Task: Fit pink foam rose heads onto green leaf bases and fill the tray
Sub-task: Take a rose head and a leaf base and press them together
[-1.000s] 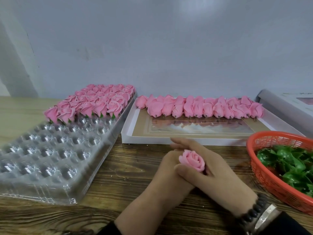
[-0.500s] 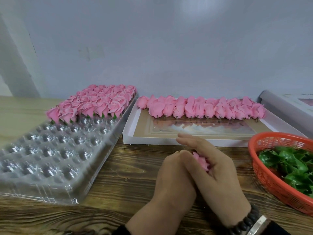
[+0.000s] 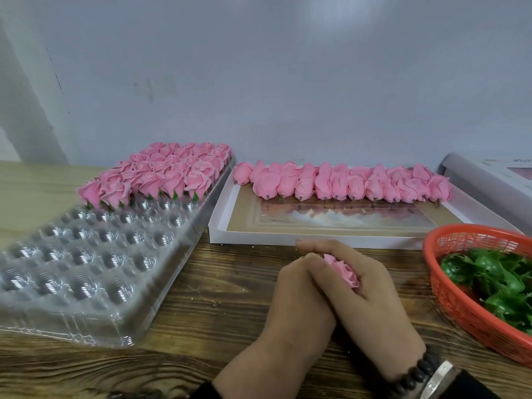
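Both grips close on one pink foam rose head (image 3: 344, 270): left hand (image 3: 299, 295) and right hand (image 3: 374, 306) clasped above the tabletop (image 3: 224, 283); no legible writing.

No text, label, brand or number could be read. The white box lid (image 3: 489, 174) at the far right carried a few dark marks along its upper edge, too small and blurred to make out as letters.

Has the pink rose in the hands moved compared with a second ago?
Yes. The rose has tipped from facing up to lying sideways, sunk deeper between both hands, its position near the white box roughly unchanged.
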Demonstrator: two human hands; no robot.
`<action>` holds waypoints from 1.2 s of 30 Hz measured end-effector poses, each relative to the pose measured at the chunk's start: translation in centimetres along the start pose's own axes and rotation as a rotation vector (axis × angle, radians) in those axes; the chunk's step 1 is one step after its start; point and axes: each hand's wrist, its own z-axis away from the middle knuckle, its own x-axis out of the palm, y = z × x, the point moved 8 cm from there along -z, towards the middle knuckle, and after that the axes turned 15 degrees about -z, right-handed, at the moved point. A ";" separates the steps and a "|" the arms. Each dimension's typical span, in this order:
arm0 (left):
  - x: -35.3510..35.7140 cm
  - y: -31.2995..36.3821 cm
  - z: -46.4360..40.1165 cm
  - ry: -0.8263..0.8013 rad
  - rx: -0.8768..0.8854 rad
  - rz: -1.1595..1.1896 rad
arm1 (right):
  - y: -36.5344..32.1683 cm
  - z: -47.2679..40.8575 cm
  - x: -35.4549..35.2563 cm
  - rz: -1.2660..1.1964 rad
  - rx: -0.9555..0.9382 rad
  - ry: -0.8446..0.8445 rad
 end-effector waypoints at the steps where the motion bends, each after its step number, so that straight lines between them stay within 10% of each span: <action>1: 0.0 0.0 0.0 0.003 0.002 -0.048 | 0.2 -0.1 0.0 0.003 0.015 -0.020; 12: 2.5 -1.9 1.6 -0.533 -0.179 0.021 | 0.8 0.5 1.5 0.039 0.224 -0.430; 20: 0.4 0.7 -0.1 -0.231 0.105 -0.088 | 0.6 -0.1 -0.2 0.025 0.093 -0.183; 36: 0.3 -0.4 -0.6 0.018 0.059 -0.379 | 0.5 -0.1 -0.5 0.025 0.005 0.094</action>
